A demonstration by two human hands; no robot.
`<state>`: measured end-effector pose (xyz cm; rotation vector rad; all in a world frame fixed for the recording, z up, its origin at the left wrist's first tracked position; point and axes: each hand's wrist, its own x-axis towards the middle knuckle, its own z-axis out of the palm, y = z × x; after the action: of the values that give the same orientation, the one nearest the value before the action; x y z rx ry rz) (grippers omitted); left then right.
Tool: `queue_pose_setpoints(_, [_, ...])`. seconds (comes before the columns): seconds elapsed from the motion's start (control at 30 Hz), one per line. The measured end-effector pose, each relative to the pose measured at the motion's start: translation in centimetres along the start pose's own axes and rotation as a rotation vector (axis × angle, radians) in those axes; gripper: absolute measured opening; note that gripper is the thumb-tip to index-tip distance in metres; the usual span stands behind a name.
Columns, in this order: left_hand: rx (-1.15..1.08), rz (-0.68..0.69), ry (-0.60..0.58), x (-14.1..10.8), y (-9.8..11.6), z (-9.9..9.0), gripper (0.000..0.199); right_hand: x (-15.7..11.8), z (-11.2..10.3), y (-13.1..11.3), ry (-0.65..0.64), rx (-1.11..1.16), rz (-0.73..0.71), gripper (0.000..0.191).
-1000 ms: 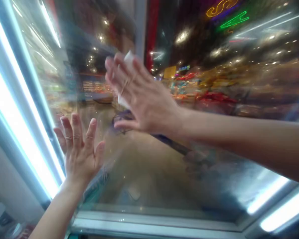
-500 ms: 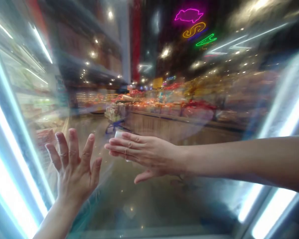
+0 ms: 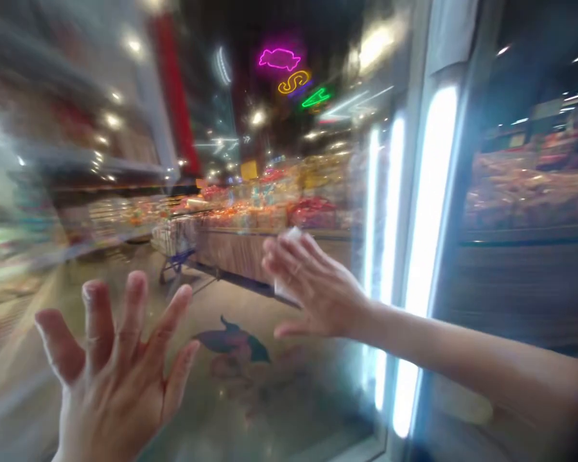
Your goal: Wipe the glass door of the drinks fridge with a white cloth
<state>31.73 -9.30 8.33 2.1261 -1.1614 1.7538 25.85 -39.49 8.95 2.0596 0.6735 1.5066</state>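
Pressing white tissue [image 3: 291, 235] under flat, closed fingers of right hand [image 3: 318, 289] against glass cooler door [image 3: 279, 398], even contact; left hand [image 3: 110, 372] spread, 5 fingers apart, palm facing door, lower left.

Head cam only, close behind L hand [image 3: 110, 378] & R hand [image 3: 313, 289], faces fwd/down thru glass door [image 3: 231, 385] at store aisle [image 3: 250, 218].

**polished shop floor with a cart and a long counter**

the polished shop floor [image 3: 231, 301] runs back, blurred, behind the glass. a wire shopping cart [image 3: 173, 240] with blue wheels stands on it, just beside a long wood-fronted display counter [image 3: 231, 255], which is heaped with colourful packaged goods [image 3: 250, 215]. a dark fish shape [image 3: 231, 343] shows low down, on the floor or the glass, cannot tell.
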Motion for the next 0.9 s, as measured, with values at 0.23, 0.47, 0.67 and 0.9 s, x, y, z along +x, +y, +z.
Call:
queue_pose_setpoints(0.23, [-0.042, 0.172, 0.059, 2.9, 5.1, 1.7, 0.072, -5.7, -0.7, -0.3, 0.03, -0.024, 0.293, 0.101])
queue_pose_setpoints(0.47, [-0.068, 0.251, 0.058, 5.0, 6.8, 2.5, 0.072, -4.1, -1.6, 0.8, 0.097, 0.02, 0.596, 0.097])
queue_pose_setpoints(0.67, [-0.034, 0.236, 0.005, 2.6, 5.0, 3.0, 0.067, -6.8, -0.7, -0.7, 0.062, 0.01, 0.482, 0.093])
queue_pose_setpoints(0.9, [-0.002, 0.181, 0.053, 4.5, 3.1, 2.3, 0.067, 1.5, -1.8, 4.5, 0.11, 0.049, 0.402, 0.094])
